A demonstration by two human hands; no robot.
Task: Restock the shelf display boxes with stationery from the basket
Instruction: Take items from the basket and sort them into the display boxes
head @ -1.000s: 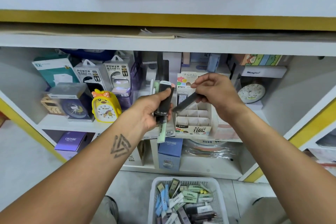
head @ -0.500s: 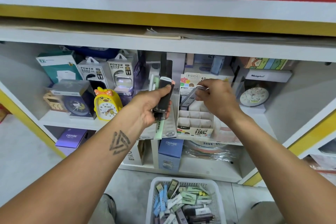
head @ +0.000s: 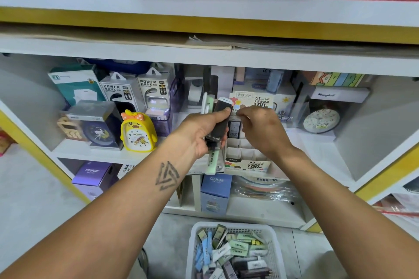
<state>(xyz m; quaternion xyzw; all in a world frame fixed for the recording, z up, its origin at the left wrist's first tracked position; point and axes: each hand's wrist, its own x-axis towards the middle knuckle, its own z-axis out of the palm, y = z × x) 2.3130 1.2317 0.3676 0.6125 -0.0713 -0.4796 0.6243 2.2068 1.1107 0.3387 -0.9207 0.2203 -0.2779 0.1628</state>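
My left hand (head: 199, 136) grips a bundle of slim stationery packs (head: 218, 120), black, green and white, held upright in front of the shelf. Just right of it stands a white display box (head: 240, 154) with several open compartments. A dark pack (head: 234, 129) stands upright in its back left compartment. My right hand (head: 263, 131) hovers over the box with curled fingers, and its fingertips pinch the top of that dark pack, close to my left thumb. On the floor below, a white basket (head: 192, 247) holds several more packs.
A yellow duck clock (head: 137, 131) and power bank boxes (head: 154, 90) stand left of my hands. A round clock (head: 320, 120) in clear packaging sits at the right. A blue carton (head: 215, 192) stands on the lower shelf.
My right hand carried a dark pack from beside the bundle down into the display box's back row and stood it upright. My left hand kept its bundle almost still.
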